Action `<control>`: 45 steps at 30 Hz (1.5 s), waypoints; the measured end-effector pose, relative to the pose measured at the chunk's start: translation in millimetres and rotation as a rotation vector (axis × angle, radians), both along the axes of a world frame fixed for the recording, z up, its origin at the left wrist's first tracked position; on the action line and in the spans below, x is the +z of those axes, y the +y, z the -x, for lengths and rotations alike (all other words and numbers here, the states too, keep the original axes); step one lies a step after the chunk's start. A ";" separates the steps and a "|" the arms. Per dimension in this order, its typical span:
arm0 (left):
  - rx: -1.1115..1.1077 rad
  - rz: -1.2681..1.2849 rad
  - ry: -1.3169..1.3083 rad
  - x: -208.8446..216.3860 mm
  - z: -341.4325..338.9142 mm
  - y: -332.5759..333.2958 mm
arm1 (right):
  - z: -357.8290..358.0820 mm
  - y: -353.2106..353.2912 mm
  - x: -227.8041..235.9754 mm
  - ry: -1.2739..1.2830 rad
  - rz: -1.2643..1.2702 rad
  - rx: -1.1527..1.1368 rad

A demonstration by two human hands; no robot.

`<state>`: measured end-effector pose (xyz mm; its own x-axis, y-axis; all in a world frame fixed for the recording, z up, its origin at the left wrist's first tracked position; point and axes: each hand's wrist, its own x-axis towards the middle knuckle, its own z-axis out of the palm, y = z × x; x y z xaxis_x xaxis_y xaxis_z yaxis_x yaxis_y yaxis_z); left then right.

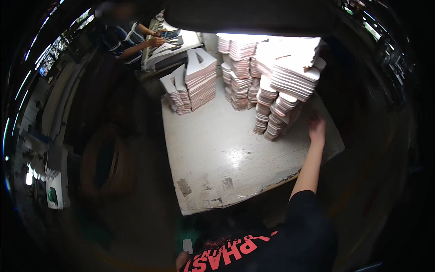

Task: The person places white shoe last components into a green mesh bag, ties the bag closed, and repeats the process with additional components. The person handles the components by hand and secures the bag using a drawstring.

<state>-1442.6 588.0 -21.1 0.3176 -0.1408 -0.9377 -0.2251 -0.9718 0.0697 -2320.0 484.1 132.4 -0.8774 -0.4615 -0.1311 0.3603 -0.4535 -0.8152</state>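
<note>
We are finding the tabletop spreading beneath the right fingers, whose grip we are failing to make out. Tall pale stacks are standing just left of these fingers, lower stacks farther left. The left fingers are holding a small white piece at their tips.

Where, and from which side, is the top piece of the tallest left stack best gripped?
The top piece is probably best gripped at its solid near edge, coming from the front: its dark opening lies farther back, and bare tabletop lies before the stack.
</note>
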 end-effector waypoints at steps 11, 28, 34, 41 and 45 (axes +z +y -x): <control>0.470 0.395 0.468 -53.1 -162.7 -62.4 | -420.1 -114.6 124.9 0.440 0.126 1.388; 1.109 1.274 0.632 108.0 -349.5 -102.4 | -1078.5 -220.2 -17.5 0.623 -0.083 2.903; 1.235 1.553 0.544 171.2 -443.0 -175.2 | -1226.9 -285.0 -8.9 0.293 0.022 3.066; 1.266 1.685 0.285 202.6 -546.4 -198.9 | -1391.4 -324.2 29.6 0.122 0.159 3.135; 1.248 1.701 0.189 207.7 -626.2 -210.2 | -1491.4 -344.5 29.4 0.208 0.089 3.216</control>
<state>-816.4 377.8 186.6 0.8355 -0.5212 -0.1741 0.4463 0.4587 0.7684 -828.6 139.6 161.7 0.8449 0.5144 -0.1465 -0.3449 0.3147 -0.8843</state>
